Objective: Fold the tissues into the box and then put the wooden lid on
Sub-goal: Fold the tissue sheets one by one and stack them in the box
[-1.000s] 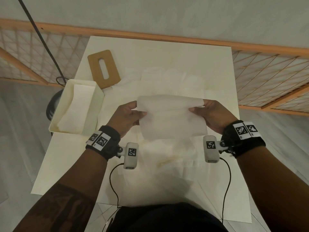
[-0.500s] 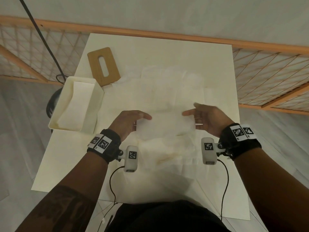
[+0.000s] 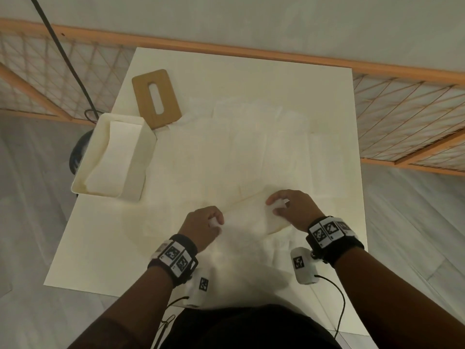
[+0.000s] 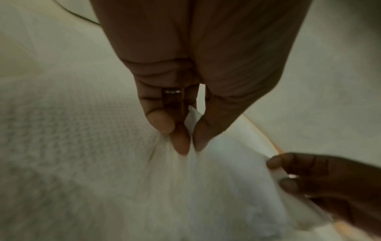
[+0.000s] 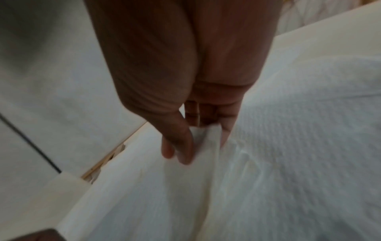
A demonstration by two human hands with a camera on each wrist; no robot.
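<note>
A folded tissue (image 3: 254,217) at frame centre was pinched at its ends by the left hand (image 3: 201,226) and right hand (image 3: 293,210); the box (image 3: 130,157) and wooden lid (image 3: 156,98) were seen upper left.

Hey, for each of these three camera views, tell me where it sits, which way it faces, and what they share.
Head: worn on the head, looking down at the cream table, both hands and forearms, open white box, slotted wooden lid.
Left wrist: looks along the left hand pinching the folded white tissue; the right hand shows too.
Right wrist: looks along the right hand pinching the tissue's other end.
Shared: the tissue appears in all three.
</note>
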